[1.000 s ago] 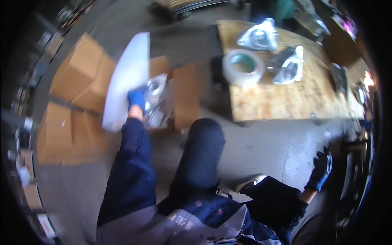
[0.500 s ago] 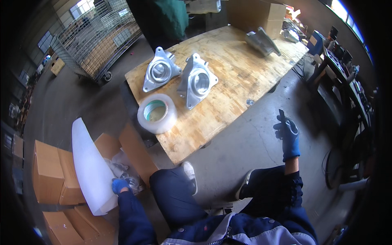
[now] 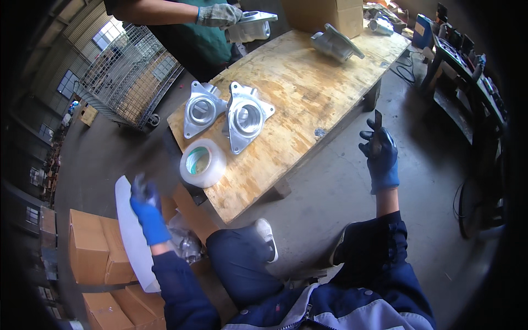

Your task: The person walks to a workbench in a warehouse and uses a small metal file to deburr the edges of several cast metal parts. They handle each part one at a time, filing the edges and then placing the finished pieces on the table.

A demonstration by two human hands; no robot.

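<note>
A seated person in a dark blue work jacket raises both blue-gloved hands beside a low plywood table [image 3: 308, 104] in a workshop. The left hand [image 3: 146, 206] is blurred and lifted in front of a white sheet [image 3: 132, 242] that stands on edge just behind it; the fingers look loosely curled upward, but the blur makes it impossible to tell whether they touch or pinch the sheet. Below that hand, an open cardboard box [image 3: 190, 220] holds bagged metal parts [image 3: 184, 242], with more closed cartons [image 3: 93, 253] stacked to the person's left on the concrete floor.

The right hand [image 3: 380, 154] is held up well clear of the table, over the floor, with a thin dark blade-like tool [image 3: 378, 132] pinched upright between thumb and fingers, the remaining fingers loosely bent around it.

On the table's near corner lies a roll of clear packing tape [image 3: 202, 163], touching the edge. Just beyond it two cast aluminium flanged housings [image 3: 245, 121] lie side by side, almost touching, their round bores facing up. A third casting [image 3: 335, 43] rests farther along the board, near a cardboard box [image 3: 322, 14].

At the far end another person, in a green top, grips a similar casting [image 3: 250, 25] in a grey work glove [image 3: 219, 15] above the table. A wire mesh cage [image 3: 129, 74] stands on the floor behind.
</note>
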